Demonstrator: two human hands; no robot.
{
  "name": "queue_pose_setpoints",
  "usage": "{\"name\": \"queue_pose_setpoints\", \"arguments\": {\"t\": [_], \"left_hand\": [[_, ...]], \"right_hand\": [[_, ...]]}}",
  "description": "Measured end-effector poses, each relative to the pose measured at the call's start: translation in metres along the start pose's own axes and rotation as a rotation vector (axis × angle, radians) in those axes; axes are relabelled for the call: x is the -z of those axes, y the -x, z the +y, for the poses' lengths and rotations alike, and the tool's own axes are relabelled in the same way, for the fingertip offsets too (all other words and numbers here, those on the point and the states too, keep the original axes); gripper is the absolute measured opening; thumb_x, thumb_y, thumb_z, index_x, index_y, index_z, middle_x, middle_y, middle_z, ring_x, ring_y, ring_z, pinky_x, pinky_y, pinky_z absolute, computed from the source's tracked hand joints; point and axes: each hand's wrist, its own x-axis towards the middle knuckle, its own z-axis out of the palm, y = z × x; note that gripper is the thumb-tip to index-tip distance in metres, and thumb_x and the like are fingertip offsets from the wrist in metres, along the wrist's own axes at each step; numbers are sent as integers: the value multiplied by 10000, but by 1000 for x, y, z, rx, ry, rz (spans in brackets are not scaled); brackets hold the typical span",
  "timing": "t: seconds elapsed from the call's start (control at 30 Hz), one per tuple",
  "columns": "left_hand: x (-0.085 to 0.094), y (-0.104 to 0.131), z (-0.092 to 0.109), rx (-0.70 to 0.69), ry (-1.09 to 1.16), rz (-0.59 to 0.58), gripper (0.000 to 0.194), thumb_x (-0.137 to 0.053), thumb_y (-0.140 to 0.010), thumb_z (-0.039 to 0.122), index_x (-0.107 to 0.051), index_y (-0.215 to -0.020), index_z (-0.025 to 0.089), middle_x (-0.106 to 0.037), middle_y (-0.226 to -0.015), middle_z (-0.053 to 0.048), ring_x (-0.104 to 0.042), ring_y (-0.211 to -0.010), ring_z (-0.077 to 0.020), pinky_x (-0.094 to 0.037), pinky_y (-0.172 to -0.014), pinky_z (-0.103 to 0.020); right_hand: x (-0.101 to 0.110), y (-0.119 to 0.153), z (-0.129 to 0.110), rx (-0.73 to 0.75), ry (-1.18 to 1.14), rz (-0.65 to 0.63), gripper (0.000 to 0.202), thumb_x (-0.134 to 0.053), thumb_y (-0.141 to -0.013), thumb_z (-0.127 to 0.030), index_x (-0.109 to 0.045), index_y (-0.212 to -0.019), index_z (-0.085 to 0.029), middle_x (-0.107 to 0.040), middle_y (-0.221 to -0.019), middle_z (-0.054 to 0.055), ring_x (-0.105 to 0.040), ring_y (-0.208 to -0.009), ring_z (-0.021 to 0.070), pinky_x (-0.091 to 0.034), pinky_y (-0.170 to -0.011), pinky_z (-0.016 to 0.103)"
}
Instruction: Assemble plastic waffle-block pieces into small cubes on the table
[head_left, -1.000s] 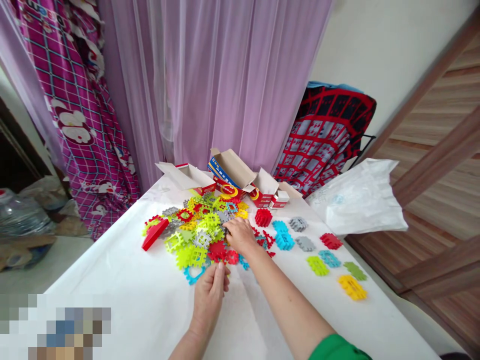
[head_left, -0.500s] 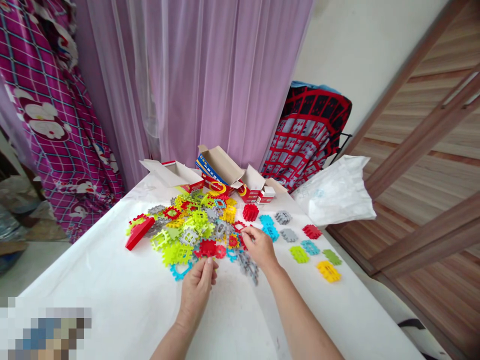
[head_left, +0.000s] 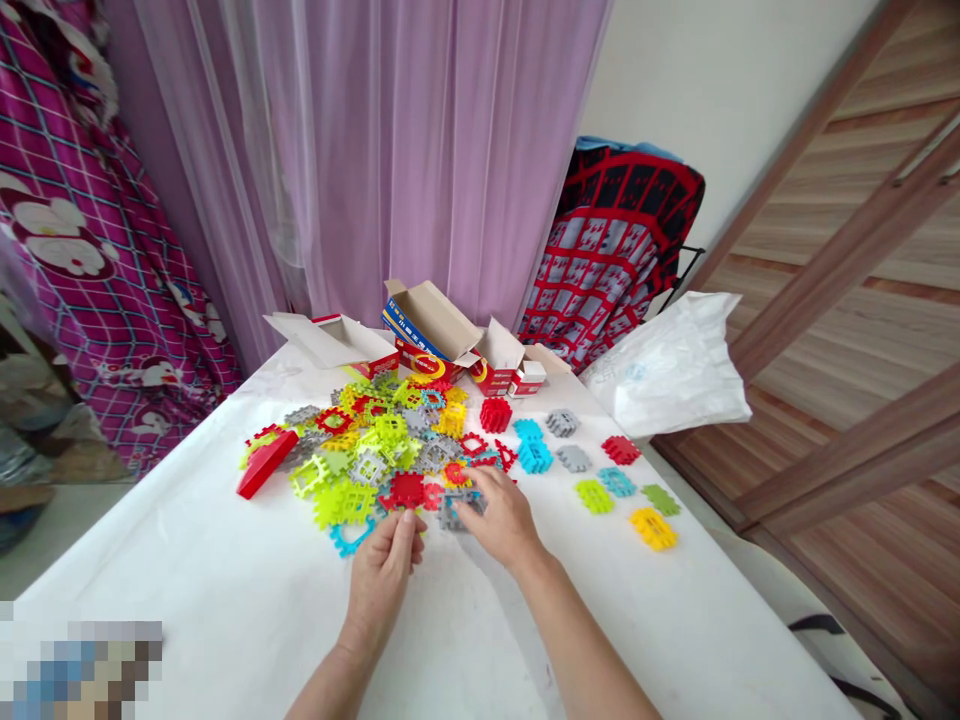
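Observation:
My left hand [head_left: 388,555] is closed, thumb pressed along curled fingers, at the near edge of a pile of interlocking plastic toy blocks [head_left: 386,435]. Whatever lies inside its fingers is hidden. A blue frame-shaped piece [head_left: 349,538] and a red block [head_left: 407,489] are close to it. My right hand [head_left: 504,515] has its thumb and fingers apart, beside a grey block [head_left: 454,512]; its thumb overlaps that block in view. I cannot tell whether they touch. Past the fingers lie a small red-and-yellow piece [head_left: 454,474] and red frame pieces [head_left: 474,444].
Separate block groups sit at right: red [head_left: 496,414], blue [head_left: 533,452], grey [head_left: 574,458], green [head_left: 595,496], yellow [head_left: 653,528]. Opened boxes [head_left: 431,325] line the back. A white bag [head_left: 667,370] hangs at the right edge. A red wedge-shaped piece [head_left: 265,465] lies left.
My right hand has come nearer and its pinched fingers have spread. The grey block now shows left of it, closer to the pile. My left hand stays closed near the same place.

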Motion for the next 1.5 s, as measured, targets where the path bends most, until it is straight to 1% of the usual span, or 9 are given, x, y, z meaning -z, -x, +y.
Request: {"name": "queue_pose_setpoints", "arguments": {"t": [0.17,0.27,0.73,0.87,1.0,1.2,1.27,1.37,1.5], "left_hand": [[0,0,0,-11,5,1,563,-535,-696,740,-621,-652,186,-520,-498,34,-480,-455,-112,-375,-429,-220],[1,0,-1,-16,-4,-7,560,-523,-710,734,-622,-657,186,-522,-502,33,-481,-456,-113,-371,-429,-219],[1,1,4,-19,-14,-15,569,-544,-690,741,-633,-651,180,-536,-493,27,-491,-451,-110,-384,-423,-216],[2,1,3,-30,-31,-14,584,-552,-666,759,-631,-642,181,-540,-480,24,-495,-449,-115,-391,-415,-218],[2,0,2,-47,-36,-21,584,-560,-661,760,-634,-638,182,-541,-478,26,-498,-444,-115,-397,-407,-218],[2,-1,3,-54,-50,-24,591,-576,-638,770,-643,-636,182,-549,-473,25,-497,-431,-111,-400,-399,-214],[2,0,3,-60,-52,-25,595,-575,-635,774,-644,-632,183,-543,-468,26,-495,-429,-110,-399,-397,-214],[2,0,2,-54,-56,-23,586,-576,-644,764,-647,-638,183,-550,-474,24,-503,-436,-112,-407,-403,-215],[2,0,-1,-47,-60,-24,575,-585,-651,751,-653,-651,180,-555,-481,22,-512,-447,-115,-417,-413,-215]], "right_hand": [[7,12,4,125,78,-145,540,-697,-716,-286,-580,-1241,-246,-586,-1282,59,-486,-1181,244,-361,-1019,408],[7,14,7,131,93,-167,525,-676,-739,-271,-572,-1253,-253,-601,-1268,53,-476,-1182,240,-353,-1011,404],[17,18,15,15,151,26,528,-710,-719,-343,-563,-1210,-217,-645,-1130,77,-542,-1061,252,-400,-918,383],[25,30,29,-73,230,143,470,-689,-736,-384,-576,-1155,-205,-658,-1056,82,-573,-1000,244,-417,-872,363],[37,46,48,-263,373,230,446,-675,-743,-439,-587,-1109,-201,-672,-944,79,-606,-921,245,-432,-805,338],[51,66,68,-504,361,165,475,-635,-757,-535,-590,-1113,-224,-703,-905,74,-648,-844,244,-443,-680,315],[56,70,73,-509,269,136,350,-571,-812,-498,-620,-1051,-248,-707,-826,34,-652,-763,214,-445,-651,299],[63,72,85,-440,141,118,197,-510,-823,-293,-658,-947,-258,-709,-828,11,-648,-728,174,-477,-680,286],[69,69,99,-241,55,65,406,-517,-664,-94,-671,-1011,-239,-641,-1206,52,-589,-1103,200,-455,-948,351]]}}
